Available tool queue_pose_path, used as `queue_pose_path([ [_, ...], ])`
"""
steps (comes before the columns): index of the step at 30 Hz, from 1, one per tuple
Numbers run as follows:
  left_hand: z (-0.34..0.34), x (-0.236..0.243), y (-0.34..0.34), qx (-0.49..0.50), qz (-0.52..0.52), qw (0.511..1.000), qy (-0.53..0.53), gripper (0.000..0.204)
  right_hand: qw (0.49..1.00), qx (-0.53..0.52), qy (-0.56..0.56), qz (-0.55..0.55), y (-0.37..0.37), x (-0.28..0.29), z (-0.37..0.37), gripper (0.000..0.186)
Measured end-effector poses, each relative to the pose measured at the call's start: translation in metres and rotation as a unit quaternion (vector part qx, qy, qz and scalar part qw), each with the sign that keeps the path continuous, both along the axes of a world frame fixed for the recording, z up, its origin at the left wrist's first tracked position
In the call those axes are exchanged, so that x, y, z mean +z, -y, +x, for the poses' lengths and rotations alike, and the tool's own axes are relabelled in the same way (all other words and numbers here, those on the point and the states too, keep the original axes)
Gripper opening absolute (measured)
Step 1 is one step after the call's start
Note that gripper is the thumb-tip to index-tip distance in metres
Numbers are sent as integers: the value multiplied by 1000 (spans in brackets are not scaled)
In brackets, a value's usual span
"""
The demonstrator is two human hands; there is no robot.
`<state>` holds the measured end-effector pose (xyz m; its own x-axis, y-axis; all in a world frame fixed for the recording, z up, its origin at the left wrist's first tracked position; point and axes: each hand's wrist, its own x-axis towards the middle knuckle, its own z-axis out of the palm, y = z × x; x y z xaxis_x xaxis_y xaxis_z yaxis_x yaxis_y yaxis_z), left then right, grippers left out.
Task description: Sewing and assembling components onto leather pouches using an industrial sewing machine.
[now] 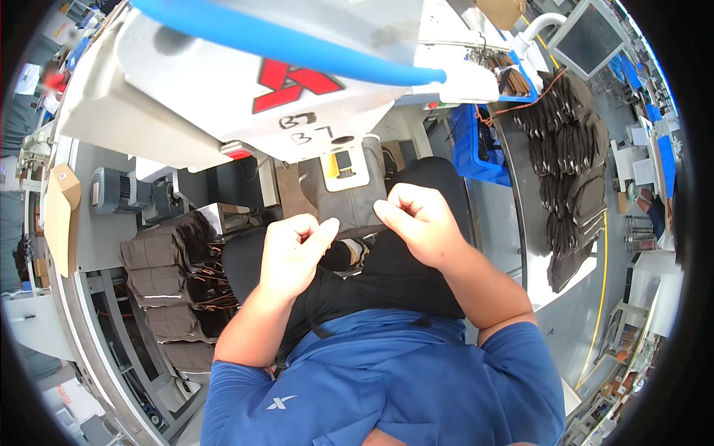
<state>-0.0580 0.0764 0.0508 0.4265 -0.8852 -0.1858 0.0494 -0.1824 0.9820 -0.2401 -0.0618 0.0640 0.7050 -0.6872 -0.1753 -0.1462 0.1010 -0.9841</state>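
Note:
A dark grey-brown fabric piece (348, 211) hangs from under the front of a large white sewing machine (216, 97). My left hand (296, 251) is closed in a pinch at the fabric's near left corner. At its near right edge my right hand (422, 223) is pinched too, thumb and forefinger together. Just beyond my fingers, a white frame-like plate (360, 178) with a yellow part inside lies on the fabric. The machine head hides the far end of the cloth.
Dark fabric stacks (160, 260) lie at my left beside a grey motor (111, 192). More dark pieces (561, 163) hang in rows at the right, near a blue bin (470, 152). A blue hose (297, 41) crosses above the machine; a screen (590, 39) stands far right.

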Motion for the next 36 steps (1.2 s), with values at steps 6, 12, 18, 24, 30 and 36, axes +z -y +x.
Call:
queue_pose_path([
  [6, -5, 5, -2, 5, -53, 996, -72, 34, 996, 12, 80, 47, 6, -4, 0, 30],
  [12, -4, 5, -3, 7, -46, 996, -72, 34, 1000, -8, 1, -29, 13, 8, 10, 29],
  [18, 12, 13, -5, -35, -65, 997, 33, 30, 977, -1, -26, -210, 21, 5, 7, 17],
  [24, 55, 4, 50, 49, -169, 984, 41, 17, 821, 24, 76, -565, 41, 27, 28, 33],
  [30, 60, 3, 73, -29, -116, 980, 162, 25, 784, 99, 42, -612, 39, 30, 34, 32],
  [36, 59, 7, 81, -81, -128, 978, 140, 26, 753, 120, 6, -647, 40, 39, 34, 27],
])
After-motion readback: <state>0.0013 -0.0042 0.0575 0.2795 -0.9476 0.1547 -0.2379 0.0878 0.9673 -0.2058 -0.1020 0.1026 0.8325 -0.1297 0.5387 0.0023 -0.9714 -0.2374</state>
